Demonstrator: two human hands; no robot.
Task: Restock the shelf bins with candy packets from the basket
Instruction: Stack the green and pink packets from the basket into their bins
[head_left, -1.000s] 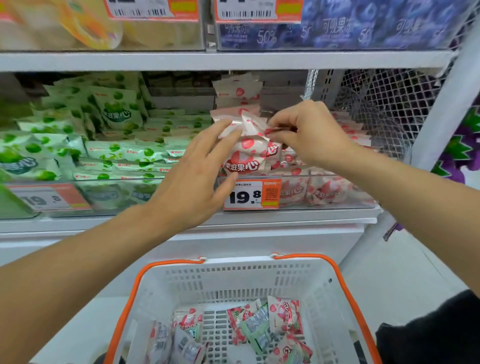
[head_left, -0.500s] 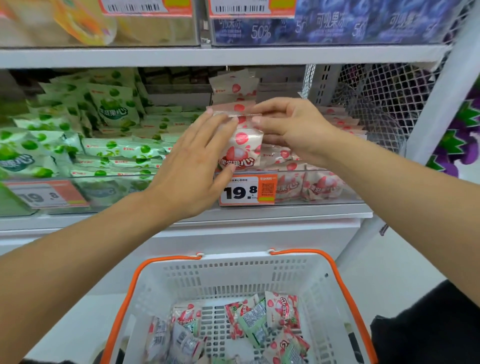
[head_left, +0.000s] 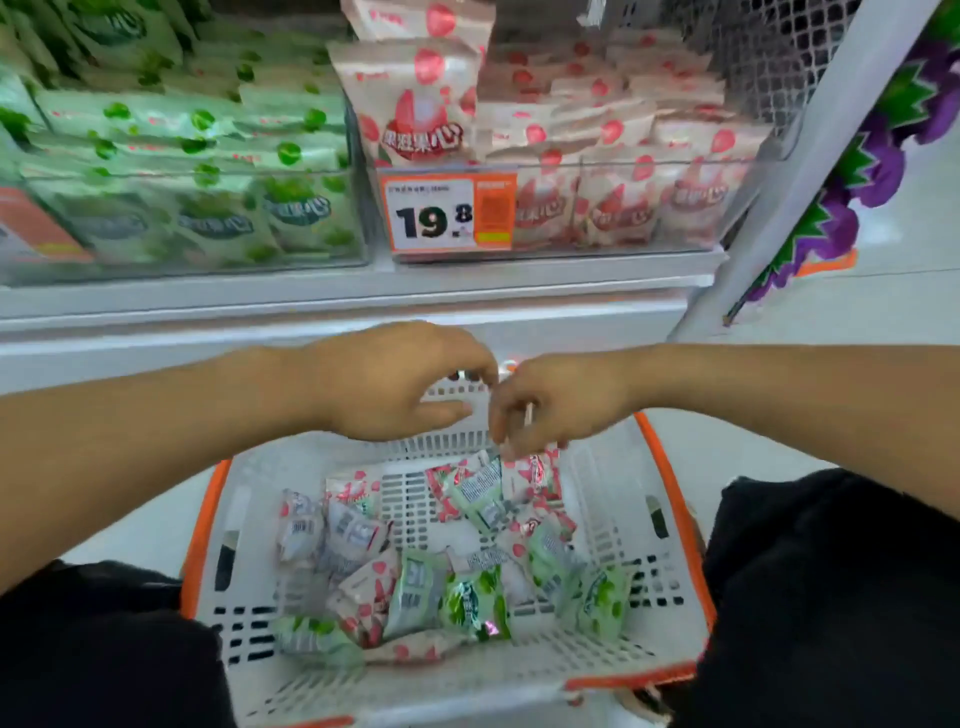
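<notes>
Basket: the white plastic basket (head_left: 613, 519) with orange rim fills the lower centre of the frame, just in front of the person's body, probably kept low and close so both hands can dip in without stepping away from the shelf.
Candy packets: a loose heap of small candy packets (head_left: 415, 571) lies on the basket floor, pink strawberry-print ones mixed with green ones; several lie back-up, showing barcode panels too small to read.
Right hand: the right hand (head_left: 561, 410) hangs over the far right part of the heap, fingers curled downward and narrowed toward a pink packet (head_left: 535, 475) at its tips; whether it already grips it I cannot tell.
Left hand: the left hand (head_left: 395, 384) hovers at centre frame over the far rim, fingers loosely bent, holding nothing I can see.
Price tag: an orange-and-white price tag (head_left: 449, 213) at upper centre reads "19.8".
Pink bin: the clear strawberry bin (head_left: 623, 202), upper right, is stacked with pink packets, one standing upright at the front to show its face; its Chinese lettering is blurred.
Green bin: the green-apple bin (head_left: 197, 218), upper left, holds matching green packets, so flavours stay sorted.
</notes>
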